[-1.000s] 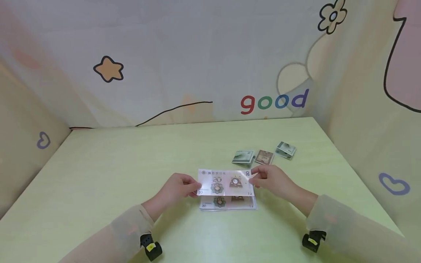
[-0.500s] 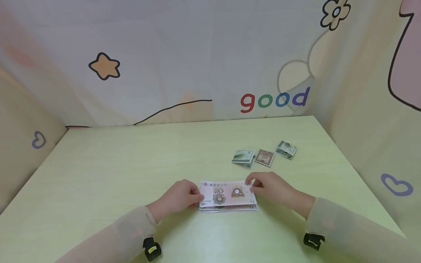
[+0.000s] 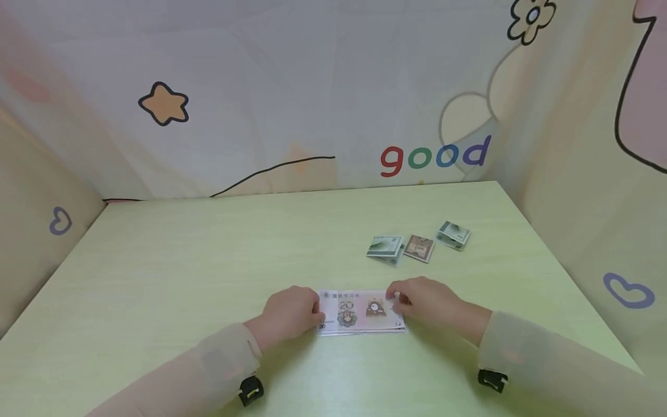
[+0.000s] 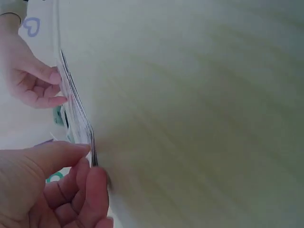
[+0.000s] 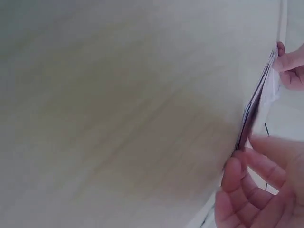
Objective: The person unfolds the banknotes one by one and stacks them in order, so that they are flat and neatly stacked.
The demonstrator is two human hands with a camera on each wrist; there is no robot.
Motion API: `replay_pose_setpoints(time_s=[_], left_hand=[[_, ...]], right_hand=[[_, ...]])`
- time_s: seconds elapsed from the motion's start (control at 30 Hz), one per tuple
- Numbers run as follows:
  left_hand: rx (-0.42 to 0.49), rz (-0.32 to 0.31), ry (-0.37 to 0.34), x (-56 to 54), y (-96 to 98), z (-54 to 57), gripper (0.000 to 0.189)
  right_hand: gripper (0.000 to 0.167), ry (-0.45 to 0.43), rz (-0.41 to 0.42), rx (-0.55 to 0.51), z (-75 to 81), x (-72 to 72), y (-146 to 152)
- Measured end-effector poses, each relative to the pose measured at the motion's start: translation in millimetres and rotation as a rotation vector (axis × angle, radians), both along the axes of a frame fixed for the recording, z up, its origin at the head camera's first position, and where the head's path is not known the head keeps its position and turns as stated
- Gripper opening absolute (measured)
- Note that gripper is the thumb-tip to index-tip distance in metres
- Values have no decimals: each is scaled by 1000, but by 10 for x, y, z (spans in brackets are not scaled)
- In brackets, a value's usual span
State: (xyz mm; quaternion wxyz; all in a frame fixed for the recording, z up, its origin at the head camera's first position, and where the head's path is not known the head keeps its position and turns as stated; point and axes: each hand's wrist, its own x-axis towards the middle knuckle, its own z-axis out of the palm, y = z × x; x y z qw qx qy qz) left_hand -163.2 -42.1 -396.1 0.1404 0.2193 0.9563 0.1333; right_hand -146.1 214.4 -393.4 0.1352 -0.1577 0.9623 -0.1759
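A pale pink play banknote (image 3: 359, 310) marked 20 lies on top of a thin stack of like notes, nearly lined up with it. My left hand (image 3: 293, 315) pinches the stack's left end; in the left wrist view its thumb (image 4: 71, 149) presses on the upper face with the fingers curled at the edge. At the right end my right hand (image 3: 424, 301) pinches the notes near the far corner. The right wrist view shows the layered edges of the stack (image 5: 254, 107) slightly fanned between both hands. Parts of both short ends are covered by fingers.
Beyond the stack, toward the right, lie two folded green notes, one nearer (image 3: 385, 247) and one farther right (image 3: 454, 236), with a folded brown note (image 3: 419, 248) between them. The pale green table (image 3: 182, 260) is bounded by printed cloth walls (image 3: 260, 87).
Both hands have lowered the top 20 note toward me onto the stack. It stood well forward of the notes beneath before, and now nearly covers them. The folded notes have not moved.
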Motion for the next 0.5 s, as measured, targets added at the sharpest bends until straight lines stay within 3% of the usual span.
replay_pose_setpoints(time_s=[0.1, 0.23, 0.4, 0.5], left_hand=[[-27, -60, 100, 12, 19, -5, 22], [-37, -235, 255, 15, 31, -33, 9], [-136, -442, 310, 10, 69, -31, 35], [-233, -540, 367, -7, 77, 0, 40]], right_hand=[[31, -7, -5, 74, 18, 54, -35], [34, 53, 38, 144, 42, 119, -71], [28, 118, 83, 187, 48, 153, -88], [25, 156, 110, 216, 61, 137, -94]])
